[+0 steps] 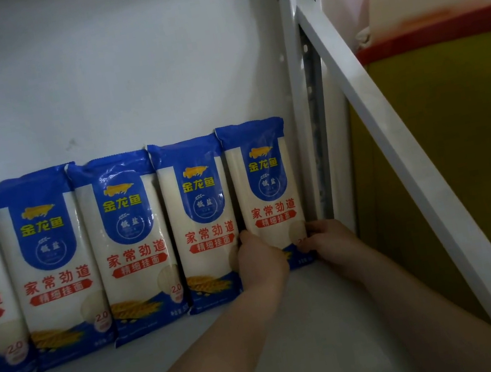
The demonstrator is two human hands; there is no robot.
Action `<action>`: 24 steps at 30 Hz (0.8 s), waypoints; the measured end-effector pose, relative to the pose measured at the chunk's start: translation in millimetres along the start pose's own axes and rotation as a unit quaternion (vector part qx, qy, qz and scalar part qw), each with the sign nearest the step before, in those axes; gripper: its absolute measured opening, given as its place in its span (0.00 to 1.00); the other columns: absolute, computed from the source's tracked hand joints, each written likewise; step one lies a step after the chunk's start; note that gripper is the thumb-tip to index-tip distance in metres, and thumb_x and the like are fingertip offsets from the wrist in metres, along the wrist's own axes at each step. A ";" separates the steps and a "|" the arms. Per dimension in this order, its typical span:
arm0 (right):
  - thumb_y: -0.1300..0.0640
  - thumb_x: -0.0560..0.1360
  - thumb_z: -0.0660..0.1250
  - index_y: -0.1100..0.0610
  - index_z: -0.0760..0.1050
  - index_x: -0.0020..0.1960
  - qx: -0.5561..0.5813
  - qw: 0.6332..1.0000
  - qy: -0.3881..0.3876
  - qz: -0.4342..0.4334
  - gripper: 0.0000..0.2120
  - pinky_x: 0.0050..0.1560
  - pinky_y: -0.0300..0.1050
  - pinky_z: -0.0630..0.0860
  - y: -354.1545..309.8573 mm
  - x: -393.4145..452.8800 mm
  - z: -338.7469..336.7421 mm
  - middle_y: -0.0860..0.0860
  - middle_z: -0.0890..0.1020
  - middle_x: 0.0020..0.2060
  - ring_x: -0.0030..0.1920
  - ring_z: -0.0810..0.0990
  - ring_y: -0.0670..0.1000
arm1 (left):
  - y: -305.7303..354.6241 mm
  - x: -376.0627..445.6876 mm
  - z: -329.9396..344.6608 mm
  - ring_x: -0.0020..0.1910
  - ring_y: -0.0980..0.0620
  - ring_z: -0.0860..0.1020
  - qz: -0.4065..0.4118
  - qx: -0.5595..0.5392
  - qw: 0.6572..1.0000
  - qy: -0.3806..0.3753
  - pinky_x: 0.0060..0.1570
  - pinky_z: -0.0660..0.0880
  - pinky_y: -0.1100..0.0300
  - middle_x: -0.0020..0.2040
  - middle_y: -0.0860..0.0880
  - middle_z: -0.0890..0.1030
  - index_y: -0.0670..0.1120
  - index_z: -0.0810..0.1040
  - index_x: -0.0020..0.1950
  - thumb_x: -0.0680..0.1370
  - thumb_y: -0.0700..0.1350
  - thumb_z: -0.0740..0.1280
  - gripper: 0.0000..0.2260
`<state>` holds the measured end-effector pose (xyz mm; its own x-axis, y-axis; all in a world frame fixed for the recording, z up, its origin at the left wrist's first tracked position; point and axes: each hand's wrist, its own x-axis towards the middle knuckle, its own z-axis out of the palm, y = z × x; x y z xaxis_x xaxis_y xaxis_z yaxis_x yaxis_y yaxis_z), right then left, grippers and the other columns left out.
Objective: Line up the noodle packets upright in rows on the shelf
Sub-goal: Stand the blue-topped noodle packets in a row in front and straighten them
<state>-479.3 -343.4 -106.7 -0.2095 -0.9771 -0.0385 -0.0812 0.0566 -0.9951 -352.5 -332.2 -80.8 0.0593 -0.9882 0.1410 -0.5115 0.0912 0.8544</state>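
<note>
Several blue-and-white noodle packets stand upright in one row against the shelf's white back wall. The rightmost packet (265, 189) stands beside the shelf's right upright. My left hand (259, 259) grips its lower left edge, and my right hand (328, 241) grips its lower right corner. The neighbouring packet (201, 222) touches it on the left, and its lower right part is hidden behind my left hand. Further left stand two more packets (132, 247) (53, 270), and one is cut off at the frame's left edge.
The white shelf board (202, 365) runs in front of the row. A perforated metal upright (317, 108) and a slanted white frame bar (390, 129) bound the right side. Beyond them sits a large yellow container with red bands (461, 84).
</note>
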 end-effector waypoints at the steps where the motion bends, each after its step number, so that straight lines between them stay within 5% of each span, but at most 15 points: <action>1: 0.71 0.71 0.66 0.62 0.72 0.66 0.001 1.000 0.001 -0.001 0.23 0.60 0.58 0.76 0.5 0.2 0.1 0.58 0.80 0.57 0.57 0.79 0.58 | -0.4 0.4 0.0 0.66 0.44 0.71 0.000 0.002 1.000 -0.001 0.65 0.69 0.52 0.66 0.40 0.72 0.38 0.67 0.65 0.77 0.33 0.61 0.17; 9: 0.71 0.70 0.67 0.62 0.72 0.65 0.007 1.000 0.007 0.005 0.24 0.57 0.54 0.77 -2.0 -1.7 -0.1 0.57 0.81 0.53 0.54 0.80 0.57 | 0.7 -0.9 -1.1 0.66 0.44 0.71 0.002 0.016 1.000 -0.002 0.64 0.69 0.53 0.66 0.41 0.72 0.38 0.67 0.66 0.77 0.34 0.61 0.17; 13: 0.61 0.71 0.69 0.59 0.78 0.53 0.039 0.999 -0.011 -0.002 0.11 0.57 0.54 0.78 -3.2 -6.1 0.4 0.54 0.84 0.47 0.51 0.82 0.54 | 1.1 -1.5 -2.4 0.66 0.45 0.71 0.002 0.037 0.999 0.003 0.64 0.68 0.55 0.66 0.42 0.73 0.39 0.67 0.66 0.78 0.35 0.62 0.16; 16: 0.53 0.72 0.71 0.56 0.78 0.53 0.033 0.999 -0.001 -0.025 0.12 0.50 0.47 0.80 -4.6 -8.7 2.9 0.52 0.84 0.46 0.48 0.83 0.51 | 1.5 -2.9 -4.6 0.66 0.45 0.71 0.006 0.038 0.999 0.001 0.64 0.68 0.56 0.65 0.41 0.73 0.38 0.68 0.65 0.79 0.36 0.60 0.15; 24: 0.53 0.73 0.71 0.53 0.77 0.49 0.023 0.999 0.009 -0.040 0.07 0.44 0.41 0.79 -5.6 -10.1 4.8 0.49 0.83 0.43 0.46 0.82 0.48 | 4.5 -3.2 -5.5 0.65 0.44 0.71 -0.012 0.025 1.000 -0.002 0.65 0.68 0.54 0.65 0.41 0.73 0.38 0.68 0.64 0.78 0.35 0.60 0.14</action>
<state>-472.0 -334.9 -101.1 -0.2209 -0.9743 0.0430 -0.0527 -0.0321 -0.9981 -350.3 -327.9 -74.6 0.0684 -0.9905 0.1189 -0.5520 0.0617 0.8315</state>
